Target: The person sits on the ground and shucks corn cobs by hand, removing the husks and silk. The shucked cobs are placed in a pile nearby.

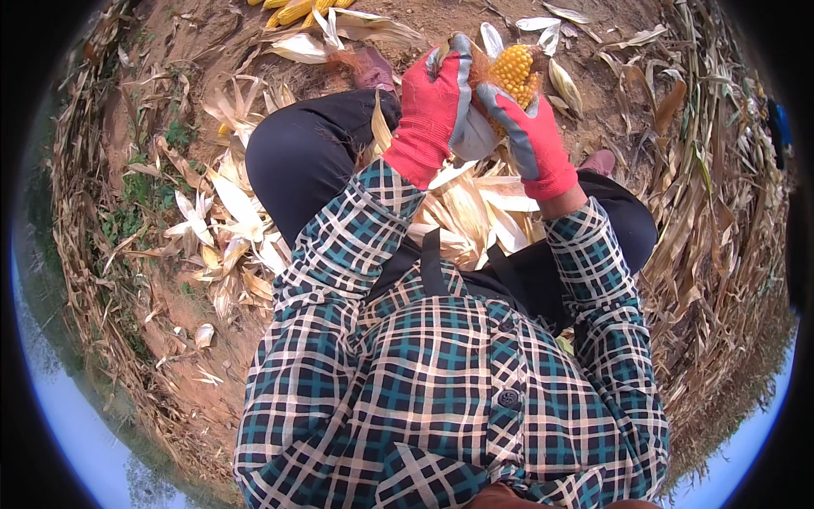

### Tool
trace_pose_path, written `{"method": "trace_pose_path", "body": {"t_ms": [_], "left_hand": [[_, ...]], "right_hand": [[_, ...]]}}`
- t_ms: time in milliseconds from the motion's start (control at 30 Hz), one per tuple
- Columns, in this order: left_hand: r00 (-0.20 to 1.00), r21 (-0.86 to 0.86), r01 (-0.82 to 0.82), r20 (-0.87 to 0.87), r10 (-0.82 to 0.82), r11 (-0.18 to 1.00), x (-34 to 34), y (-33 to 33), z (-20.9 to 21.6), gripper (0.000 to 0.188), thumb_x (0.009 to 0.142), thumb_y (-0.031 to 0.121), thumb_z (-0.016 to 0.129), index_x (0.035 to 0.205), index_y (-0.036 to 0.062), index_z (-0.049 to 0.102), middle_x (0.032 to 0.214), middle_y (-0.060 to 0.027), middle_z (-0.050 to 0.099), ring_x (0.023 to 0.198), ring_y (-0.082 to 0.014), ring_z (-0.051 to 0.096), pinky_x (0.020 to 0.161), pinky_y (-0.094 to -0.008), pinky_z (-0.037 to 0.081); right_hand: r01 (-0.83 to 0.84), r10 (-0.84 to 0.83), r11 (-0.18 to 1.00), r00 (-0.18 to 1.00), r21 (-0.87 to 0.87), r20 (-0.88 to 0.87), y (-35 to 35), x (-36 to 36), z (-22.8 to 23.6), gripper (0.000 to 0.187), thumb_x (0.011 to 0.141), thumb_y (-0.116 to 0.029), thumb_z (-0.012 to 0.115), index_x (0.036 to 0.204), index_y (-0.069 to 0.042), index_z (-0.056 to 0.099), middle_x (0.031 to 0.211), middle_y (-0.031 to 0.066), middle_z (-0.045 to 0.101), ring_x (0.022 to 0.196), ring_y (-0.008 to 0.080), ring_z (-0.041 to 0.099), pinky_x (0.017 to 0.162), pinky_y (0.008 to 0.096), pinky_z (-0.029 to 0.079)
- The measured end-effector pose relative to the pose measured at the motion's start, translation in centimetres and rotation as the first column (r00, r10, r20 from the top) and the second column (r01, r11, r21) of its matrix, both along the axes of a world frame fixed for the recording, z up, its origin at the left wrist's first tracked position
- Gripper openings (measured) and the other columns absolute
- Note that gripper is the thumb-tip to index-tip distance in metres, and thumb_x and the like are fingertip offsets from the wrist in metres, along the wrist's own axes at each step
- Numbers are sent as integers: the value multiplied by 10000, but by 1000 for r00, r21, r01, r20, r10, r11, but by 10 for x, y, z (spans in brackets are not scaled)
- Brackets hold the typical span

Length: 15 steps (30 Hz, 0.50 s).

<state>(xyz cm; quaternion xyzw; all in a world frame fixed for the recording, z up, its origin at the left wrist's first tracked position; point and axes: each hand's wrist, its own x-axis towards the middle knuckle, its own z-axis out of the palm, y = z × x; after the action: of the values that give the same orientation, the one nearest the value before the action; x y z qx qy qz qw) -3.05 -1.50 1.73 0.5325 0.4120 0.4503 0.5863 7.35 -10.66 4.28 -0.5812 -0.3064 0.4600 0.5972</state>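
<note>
A partly bared ear of corn [514,73], yellow kernels showing, is held up between my two gloved hands above my lap. My right hand [532,140], in a red glove with grey coating, is closed round its lower part, thumb against the kernels. Just left of the ear, my left hand [431,106], in a matching glove, has its fingers curled in against the husk side. Brown silk shows between the hands. The left fingers partly hide the husk they close on. Loose pale husks [475,208] lie below, between my legs.
Several husked yellow ears [297,10] lie on the soil at the far left. Torn husks [242,216] are scattered beside my left knee, with more husk pieces [564,86] beyond my right hand. Dry corn stalks [721,220] cover the ground at right.
</note>
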Motion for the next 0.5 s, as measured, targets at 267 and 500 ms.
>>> {"method": "trace_pose_path", "body": {"t_ms": [267, 500], "left_hand": [[846, -418, 222, 532, 39, 881, -17, 41, -24, 365, 919, 472, 513, 979, 115, 559, 769, -28, 605, 557, -169, 530, 596, -305, 495], [857, -588, 292, 511, 67, 754, 1, 11, -10, 644, 844, 638, 510, 1137, 64, 511, 924, -93, 615, 748, -219, 621, 682, -403, 552]], "right_hand": [[421, -261, 841, 866, 339, -427, -6, 104, 13, 334, 888, -333, 600, 1047, -44, 547, 1015, 113, 622, 983, 266, 619, 870, 413, 506], [592, -426, 779, 743, 209, -516, -8, 114, -6, 275, 858, -293, 653, 1026, -91, 575, 965, 78, 615, 921, 240, 625, 828, 426, 521]]}}
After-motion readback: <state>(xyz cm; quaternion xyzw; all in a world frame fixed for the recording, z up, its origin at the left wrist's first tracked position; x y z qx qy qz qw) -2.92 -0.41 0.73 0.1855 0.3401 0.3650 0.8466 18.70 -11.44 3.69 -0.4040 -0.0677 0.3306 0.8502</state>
